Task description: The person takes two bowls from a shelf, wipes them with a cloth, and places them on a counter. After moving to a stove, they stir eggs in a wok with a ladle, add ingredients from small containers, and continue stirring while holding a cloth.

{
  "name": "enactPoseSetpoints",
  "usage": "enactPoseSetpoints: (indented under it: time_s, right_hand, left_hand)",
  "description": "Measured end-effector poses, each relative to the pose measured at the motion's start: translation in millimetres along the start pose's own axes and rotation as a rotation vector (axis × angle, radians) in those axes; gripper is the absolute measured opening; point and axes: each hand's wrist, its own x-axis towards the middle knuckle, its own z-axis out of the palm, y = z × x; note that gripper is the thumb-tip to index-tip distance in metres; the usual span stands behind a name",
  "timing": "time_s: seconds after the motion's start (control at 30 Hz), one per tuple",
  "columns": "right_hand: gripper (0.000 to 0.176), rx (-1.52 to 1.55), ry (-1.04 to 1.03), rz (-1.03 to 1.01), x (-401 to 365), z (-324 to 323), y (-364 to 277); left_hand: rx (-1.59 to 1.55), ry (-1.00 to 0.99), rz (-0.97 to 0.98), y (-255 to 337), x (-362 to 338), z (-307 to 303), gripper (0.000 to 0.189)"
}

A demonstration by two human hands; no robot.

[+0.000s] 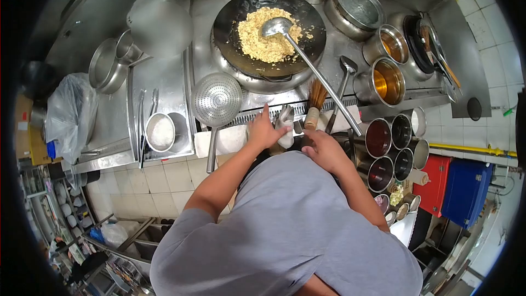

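Observation:
My left hand [265, 131] is at the stove's front edge, fingers spread, its thumb against or just beside a crumpled whitish cloth [286, 136]. To the right, my right hand [329, 152] is below a bristle brush [313, 115], its fingers apart and nothing visible in them. Ahead, a black wok [227, 30] holds yellow fried rice or a similar crumbly food [260, 44]. A long-handled ladle [276, 27] rests in the wok, its handle slanting down towards my right side. A perforated strainer [217, 100] lies left of my left hand.
A spatula [349, 66] leans right of the brush. Metal pots of amber liquid [387, 82] stand at the right, with several dark sauce containers [378, 138] below. At left are a bowl of white powder [160, 132], stacked metal pans [104, 66] and a plastic bag [71, 109].

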Motion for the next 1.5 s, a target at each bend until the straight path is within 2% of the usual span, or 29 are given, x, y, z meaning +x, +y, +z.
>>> enactPoseSetpoints:
  time_s: [0.03,0.1,0.17,0.2,0.27,0.3,0.37,0.4,0.43,0.5,0.53,0.57,0.6,0.63,0.67,0.7,0.77,0.8,0.9,0.97,1.03,1.07,1.2,1.3,1.33,1.37,1.43,1.47,1.5]
  right_hand:
    - [0.055,0.069,0.007,0.006,3,-1,6]
    - [0.055,0.143,0.001,0.002,8,-12,4]
    - [0.053,0.218,-0.063,0.007,13,-29,3]
    - [0.053,0.22,-0.071,0.001,18,-35,8]
    - [0.056,0.177,0.246,-0.32,29,-48,21]
    - [0.056,0.185,0.239,-0.324,37,-54,27]
    - [0.063,0.0,0.492,-0.388,58,-66,42]
    - [0.063,0.01,0.49,-0.392,67,-68,52]
    - [0.068,-0.108,0.524,-0.302,75,-67,63]
    - [0.074,-0.218,0.554,-0.216,92,-64,84]
    - [0.079,-0.181,0.441,-0.084,101,-62,94]
    - [0.084,-0.146,0.326,0.045,106,-62,102]
    - [0.084,-0.141,0.327,0.039,106,-64,107]
    - [0.083,-0.075,0.355,-0.07,105,-67,113]
    - [0.081,-0.01,0.381,-0.182,105,-71,116]
    - [0.081,-0.006,0.379,-0.189,98,-76,111]
    - [0.07,0.177,0.235,0.071,74,-88,103]
    - [0.063,0.243,0.256,0.085,70,-88,112]
    - [0.065,0.238,0.402,-0.036,59,-98,114]
    - [0.065,0.193,0.372,-0.003,47,-100,113]
    - [0.065,0.292,0.343,-0.037,42,-97,134]
    - [0.064,0.233,0.305,0.03,42,-102,135]
    - [0.064,0.239,0.343,0.013,39,-92,118]
    - [0.074,0.477,0.309,0.184,9,-70,108]
    - [0.074,0.446,0.32,0.074,0,-55,125]
    - [0.074,0.441,0.315,0.071,-14,-52,127]
    - [0.065,0.918,0.123,0.169,-34,-48,125]
    - [0.065,0.915,0.124,0.164,-41,-44,130]
    - [0.061,1.035,0.051,0.203,-46,-40,136]
  left_hand:
    - [0.039,-0.163,-0.103,-3,-2,7,0.136]
    - [0.135,-0.136,-0.138,13,-4,13,0.131]
    - [0.166,-0.164,-0.138,16,3,28,0.112]
    - [0.168,-0.161,-0.147,14,10,35,0.112]
    - [0.087,-0.171,-0.201,11,25,44,0.097]
    - [0.091,-0.17,-0.211,12,29,42,0.097]
    - [-0.058,-0.198,-0.206,9,38,34,0.086]
    - [-0.191,-0.166,-0.208,11,39,25,0.075]
    - [-0.183,-0.164,-0.214,3,44,23,0.075]
    - [-0.993,-0.114,-0.181,-18,53,20,0.068]
    - [-1.337,-0.063,-0.272,-24,52,16,0.065]
    - [-1.463,-0.132,-0.34,-31,50,3,0.057]
    - [-1.651,-0.182,-0.373,-38,46,-10,0.054]
    - [-1.84,-0.234,-0.402,-42,42,-19,0.052]
    - [-1.888,-0.162,-0.342,-41,40,-23,0.059]
    - [-1.886,-0.154,-0.34,-40,35,-28,0.059]
    - [-1.91,-0.128,-0.232,-38,27,-38,0.065]
    - [-1.929,-0.09,-0.274,-36,25,-38,0.069]
    - [-1.944,-0.055,-0.328,-19,15,-46,0.062]
    - [-1.919,-0.057,-0.331,-21,14,-45,0.063]
    - [-1.909,-0.036,-0.353,-21,15,-43,0.065]
    - [-1.915,-0.041,-0.388,-23,17,-43,0.067]
    - [-1.911,-0.106,-0.37,-20,19,-51,0.074]
    - [-1.893,-0.159,-0.332,-17,22,-63,0.077]
    - [-1.867,-0.181,-0.319,-19,24,-66,0.078]
    - [-1.873,-0.176,-0.318,-15,26,-71,0.078]
    - [-1.714,-0.132,-0.429,2,33,-85,0.076]
    - [-1.727,-0.122,-0.495,6,42,-87,0.067]
    - [-1.728,-0.123,-0.488,15,51,-91,0.067]
